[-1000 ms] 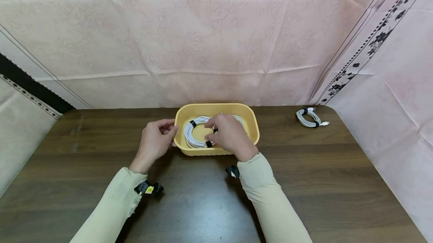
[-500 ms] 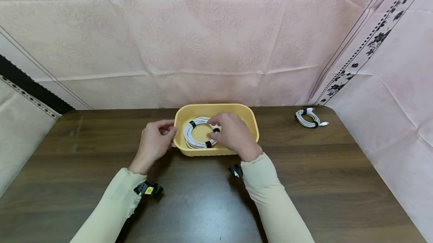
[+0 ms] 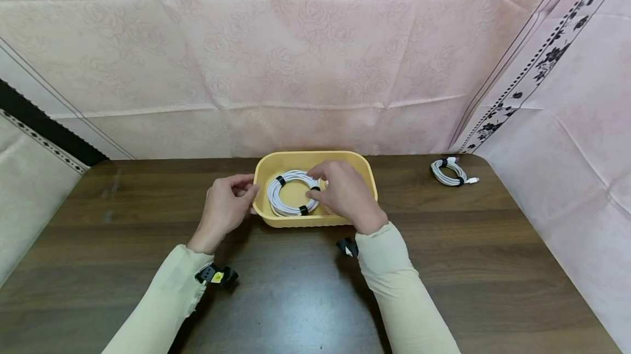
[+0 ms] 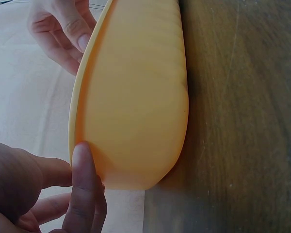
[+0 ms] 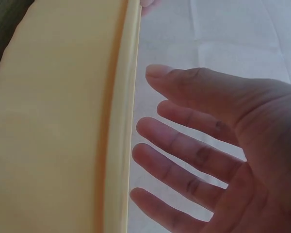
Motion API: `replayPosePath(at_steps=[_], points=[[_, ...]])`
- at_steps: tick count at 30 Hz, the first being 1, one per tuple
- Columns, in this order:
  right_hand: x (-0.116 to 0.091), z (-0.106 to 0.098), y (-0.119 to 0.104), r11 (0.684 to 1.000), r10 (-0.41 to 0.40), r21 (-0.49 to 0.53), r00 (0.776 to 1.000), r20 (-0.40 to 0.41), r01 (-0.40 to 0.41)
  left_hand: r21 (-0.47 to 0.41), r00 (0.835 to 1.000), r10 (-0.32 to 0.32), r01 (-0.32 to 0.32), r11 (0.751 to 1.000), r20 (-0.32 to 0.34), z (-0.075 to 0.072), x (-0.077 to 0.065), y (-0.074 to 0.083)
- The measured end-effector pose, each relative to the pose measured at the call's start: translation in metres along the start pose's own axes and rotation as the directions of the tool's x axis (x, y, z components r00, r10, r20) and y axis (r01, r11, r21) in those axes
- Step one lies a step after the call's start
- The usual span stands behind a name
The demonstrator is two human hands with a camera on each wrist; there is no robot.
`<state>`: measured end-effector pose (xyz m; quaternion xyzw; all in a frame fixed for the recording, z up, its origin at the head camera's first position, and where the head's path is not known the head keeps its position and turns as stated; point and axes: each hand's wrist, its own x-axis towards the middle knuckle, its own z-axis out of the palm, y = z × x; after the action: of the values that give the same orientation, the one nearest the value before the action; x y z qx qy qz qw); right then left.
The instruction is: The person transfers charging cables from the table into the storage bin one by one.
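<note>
A yellow basket [image 3: 315,221] stands at the back of the table. My left hand [image 3: 228,206] pinches its left rim, with a finger on the outer wall in the left wrist view. Inside, on the basket's left side, lies a coil of white cable [image 3: 277,200] bound with black straps. My right hand [image 3: 346,194] is over the right half of the basket, thumb and fingers apart near the coil's right edge. The right wrist view shows these fingers [image 5: 184,141] spread and holding nothing. Whatever lies under the right hand is mostly hidden.
Another white cable coil [image 3: 447,172] with black straps lies at the table's back right. The brown wooden table [image 3: 296,299] meets a pale patterned cloth [image 3: 296,69] behind the basket.
My right hand has shifted a little to the right, away from the coil's straps. White cable seen beyond that hand a second ago no longer shows there. The left hand has stayed put.
</note>
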<state>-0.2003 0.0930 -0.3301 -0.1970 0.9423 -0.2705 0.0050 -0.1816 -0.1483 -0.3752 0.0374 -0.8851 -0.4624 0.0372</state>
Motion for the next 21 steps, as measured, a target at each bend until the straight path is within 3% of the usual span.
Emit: replayPosePath(at_steps=[21], points=[[0.0006, -0.0092, 0.0095, 0.998, -0.061, -0.027, 0.996, -0.067, 0.059, -0.012, 1.000, -0.002, 0.002, 1.000, 0.009, -0.0004, 0.0001, -0.0003]])
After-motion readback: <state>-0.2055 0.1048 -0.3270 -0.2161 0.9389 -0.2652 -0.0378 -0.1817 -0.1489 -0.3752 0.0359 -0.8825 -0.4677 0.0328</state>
